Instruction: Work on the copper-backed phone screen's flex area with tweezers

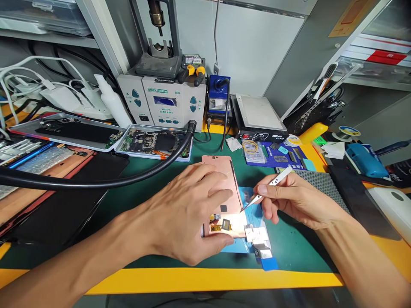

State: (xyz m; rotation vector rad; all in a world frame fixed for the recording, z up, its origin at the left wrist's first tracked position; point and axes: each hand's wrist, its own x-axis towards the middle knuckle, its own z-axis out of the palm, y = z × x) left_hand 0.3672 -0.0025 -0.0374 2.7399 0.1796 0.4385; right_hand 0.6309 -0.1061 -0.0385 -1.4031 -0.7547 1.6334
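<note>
A copper-coloured display panel [228,184] lies on a blue film sheet [236,246], with small flex connectors [221,226] near its lower end. My left hand [195,209] rests across the panel's left side, fingers spread over it and thumb near the lower edge. In my right hand [279,194] is a pair of white tweezers [276,179], pinched between thumb and fingers. Their dark tips meet the panel's right edge, about where its copper sheet ends; whether they grip anything I cannot tell. A silver-taped flex cable [259,239] with a blue tab extends from the panel's lower right.
A thick black hose [135,184] arches across the left side from the hot-air station [173,102]. Opened device housings [157,143] lie behind my left arm. At the back right stands a heating plate [260,113], with a purple parts mat [272,154] before it.
</note>
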